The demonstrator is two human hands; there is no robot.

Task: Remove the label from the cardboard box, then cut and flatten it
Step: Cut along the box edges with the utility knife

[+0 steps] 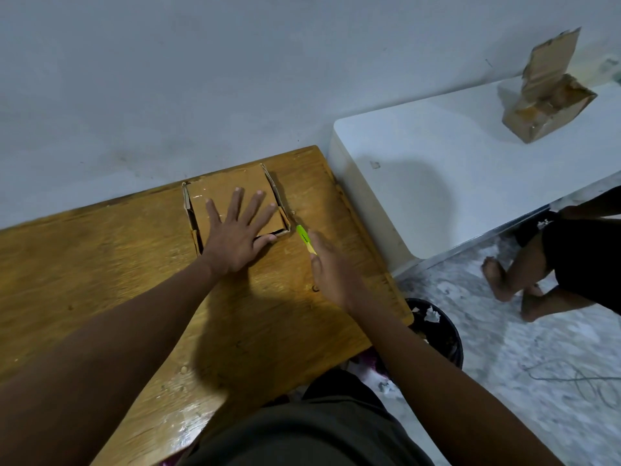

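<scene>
A brown cardboard box (228, 190) lies pressed nearly flat on the wooden table (117, 264), close to the wall. My left hand (235, 235) rests palm down on it with fingers spread. Just right of the box, my right hand (331, 267) holds a green and yellow cutter (305, 238), whose tip points at the box's near right corner. I cannot make out any label on the box.
A white table (453, 169) stands to the right with another torn cardboard box (547, 95) on it. A black bin (437, 331) with paper scraps sits below the wooden table's right edge. Another person's bare legs (524, 280) are at the right.
</scene>
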